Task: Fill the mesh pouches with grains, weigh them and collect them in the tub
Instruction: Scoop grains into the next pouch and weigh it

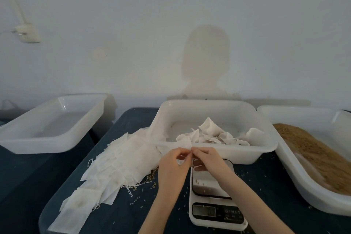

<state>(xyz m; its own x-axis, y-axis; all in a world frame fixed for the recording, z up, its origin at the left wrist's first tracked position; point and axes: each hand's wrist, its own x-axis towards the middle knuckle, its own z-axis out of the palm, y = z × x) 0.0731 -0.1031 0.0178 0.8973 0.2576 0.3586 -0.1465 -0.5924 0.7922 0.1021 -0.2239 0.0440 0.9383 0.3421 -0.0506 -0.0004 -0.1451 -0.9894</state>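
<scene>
A: Head view, nearest first: the small white digital kitchen scale (212,195) sits on the dark blue table (266,186), loose grains on its platter and scattered around it. The display is too blurred to read.

B: And the hands?

A: Both hover just above the scale's far edge. The left hand (171,165) and right hand (207,159) meet fingertip to fingertip, pinching a thin white mesh pouch (187,158) between them. Whether they are opening or closing it, I cannot tell.

B: What could go wrong?

A: I judge that if the pinch slips, grains would fall onto the platter and skew the next reading. The strays already lying there could do the same.

B: Further out?

A: Left of the hands, a fanned heap of flat empty white pouches (114,167) trails its strings toward the scale; a sleeve or wrist could drag them. Beyond the hands, the white plastic tub (214,106) holds crumpled filled pouches (212,135). To the right, a white tray of brown grains (311,150); far left, another white plastic tub (53,121) with nothing visible in it.
</scene>
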